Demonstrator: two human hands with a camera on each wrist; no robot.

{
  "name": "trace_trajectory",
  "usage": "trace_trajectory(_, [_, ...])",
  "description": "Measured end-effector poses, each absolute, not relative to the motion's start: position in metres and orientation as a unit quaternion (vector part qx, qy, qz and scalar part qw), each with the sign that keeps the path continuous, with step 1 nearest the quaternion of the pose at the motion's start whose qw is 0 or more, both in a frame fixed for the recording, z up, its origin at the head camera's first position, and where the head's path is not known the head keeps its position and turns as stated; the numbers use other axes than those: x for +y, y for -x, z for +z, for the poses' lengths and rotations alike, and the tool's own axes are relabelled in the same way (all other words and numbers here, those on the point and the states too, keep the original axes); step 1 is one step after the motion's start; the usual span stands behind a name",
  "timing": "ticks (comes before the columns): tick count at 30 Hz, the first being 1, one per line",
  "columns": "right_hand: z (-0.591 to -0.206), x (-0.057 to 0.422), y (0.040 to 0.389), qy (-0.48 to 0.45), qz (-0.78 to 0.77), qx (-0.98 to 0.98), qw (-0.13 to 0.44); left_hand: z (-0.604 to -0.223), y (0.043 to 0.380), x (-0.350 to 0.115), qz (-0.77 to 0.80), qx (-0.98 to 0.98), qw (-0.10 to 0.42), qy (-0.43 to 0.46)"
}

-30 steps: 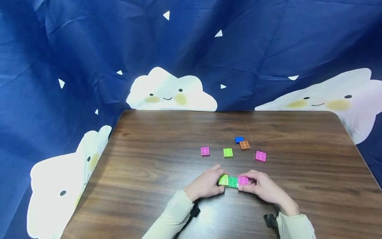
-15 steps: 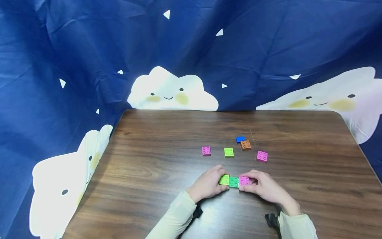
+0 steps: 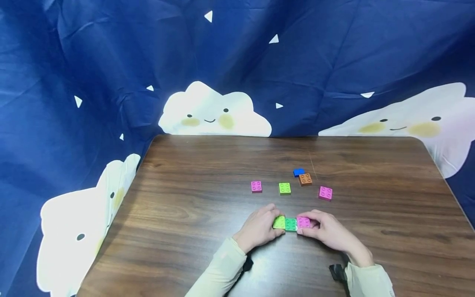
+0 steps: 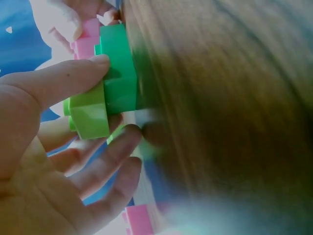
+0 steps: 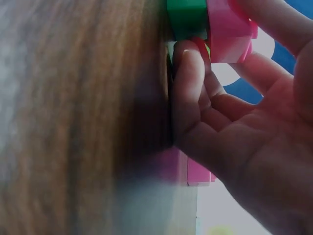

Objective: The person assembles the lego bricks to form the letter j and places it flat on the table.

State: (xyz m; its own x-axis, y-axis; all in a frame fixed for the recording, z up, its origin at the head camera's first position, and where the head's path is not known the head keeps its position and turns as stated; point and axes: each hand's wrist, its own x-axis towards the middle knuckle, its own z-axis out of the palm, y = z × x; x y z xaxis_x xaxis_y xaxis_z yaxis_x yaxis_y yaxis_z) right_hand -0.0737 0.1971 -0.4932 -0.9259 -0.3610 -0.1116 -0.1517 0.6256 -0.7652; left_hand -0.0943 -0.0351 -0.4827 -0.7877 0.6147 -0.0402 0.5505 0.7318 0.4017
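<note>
Near the front middle of the table, a green brick (image 3: 291, 225) bears a lime brick (image 3: 279, 222) on its left end and a pink brick (image 3: 303, 222) on its right end. Green studs show between the two. My left hand (image 3: 257, 229) pinches the lime brick, its thumb across the near side and its other fingers beyond in the left wrist view. On the other end, my right hand (image 3: 328, 232) holds the pink brick between thumb and fingers. From the right wrist view, the pink brick (image 5: 230, 41) sits over the green brick (image 5: 187, 18), close above the tabletop.
Beyond the hands lie loose bricks on the wooden table (image 3: 193, 177): a pink brick (image 3: 256, 187), a lime brick (image 3: 284, 188), a brown brick (image 3: 305, 179) against a flat blue brick (image 3: 298, 172), and another pink brick (image 3: 325, 193). A blue cloud-patterned cloth (image 3: 237, 49) hangs behind.
My left thumb has slid slightly right along the near side of the lime brick. The right hand keeps its hold on the pink brick. The head view has shifted a little.
</note>
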Motion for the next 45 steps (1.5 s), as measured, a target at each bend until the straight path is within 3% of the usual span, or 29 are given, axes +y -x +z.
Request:
trace_trajectory(22, [-0.48,0.218,0.077,0.096,-0.443,0.883,0.117,-0.481,0.095,-0.028,0.128,0.94,0.077,-0.308])
trace_trajectory(30, [-0.478,0.241,0.094,-0.007,-0.467,0.884,-0.002,-0.478,0.097,-0.029,0.12,0.941,0.067,-0.309])
trace_trajectory(33, [-0.483,0.246,0.101,-0.052,-0.501,0.864,-0.018,-0.479,0.097,-0.03,0.12,0.942,0.069,-0.307])
trace_trajectory(38, [-0.491,0.252,0.108,-0.089,-0.535,0.84,0.003,-0.479,0.097,-0.03,0.125,0.942,0.068,-0.303])
trace_trajectory(45, [-0.493,0.256,0.116,-0.017,-0.442,0.894,0.07,-0.479,0.098,-0.029,0.133,0.941,0.068,-0.302])
